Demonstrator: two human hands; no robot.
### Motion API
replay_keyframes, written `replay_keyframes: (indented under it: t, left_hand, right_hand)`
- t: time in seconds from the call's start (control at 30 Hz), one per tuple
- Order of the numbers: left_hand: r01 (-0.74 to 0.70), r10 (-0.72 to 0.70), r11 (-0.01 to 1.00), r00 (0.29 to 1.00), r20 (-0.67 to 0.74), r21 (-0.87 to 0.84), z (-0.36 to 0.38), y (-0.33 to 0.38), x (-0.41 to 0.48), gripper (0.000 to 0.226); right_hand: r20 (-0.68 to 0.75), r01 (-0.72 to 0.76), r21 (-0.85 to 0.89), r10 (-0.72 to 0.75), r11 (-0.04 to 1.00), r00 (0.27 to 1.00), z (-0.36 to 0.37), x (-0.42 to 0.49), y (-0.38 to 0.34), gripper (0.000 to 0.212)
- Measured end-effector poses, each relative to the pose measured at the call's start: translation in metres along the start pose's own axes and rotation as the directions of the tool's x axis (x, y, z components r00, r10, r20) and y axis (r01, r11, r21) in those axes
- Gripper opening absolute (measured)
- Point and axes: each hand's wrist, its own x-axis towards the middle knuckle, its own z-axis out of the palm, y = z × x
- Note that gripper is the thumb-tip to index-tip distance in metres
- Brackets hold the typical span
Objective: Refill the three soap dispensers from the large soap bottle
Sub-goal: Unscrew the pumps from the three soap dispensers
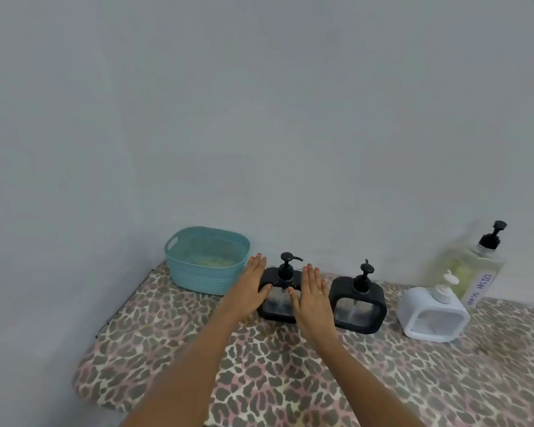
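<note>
On the leopard-print table [259, 380], the left hand [253, 283] and right hand [312, 298] flank the left black dispenser [278, 306], fingers straight, no grip taken on it. To its right stand a second black dispenser [341, 292] and a white dispenser [413, 306]. The large soap bottle [470, 266] is behind, by the wall.

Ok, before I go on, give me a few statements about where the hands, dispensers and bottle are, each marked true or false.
1. The left hand and right hand flank the leftmost black dispenser, fingers straight. True.
2. The large soap bottle has its pump removed. False: a black pump sits on top.
3. All three dispensers are black. False: the second black dispenser has a white dispenser to its right.
4. The teal basket stands left of the dispensers. True.
5. The right hand holds the large soap bottle. False: the bottle stands by the wall, behind the white dispenser, away from both hands.
</note>
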Motion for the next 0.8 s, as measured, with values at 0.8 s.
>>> replay_keyframes:
  t: [0.8]
  left_hand:
    - [0.022, 0.022, 0.957, 0.989, 0.149, -0.289, -0.011, -0.01, 0.04, 0.057]
  right_hand:
    - [0.031, -0.109, 0.43, 0.106, 0.896, 0.994, -0.023, 0.054, -0.016, 0.037]
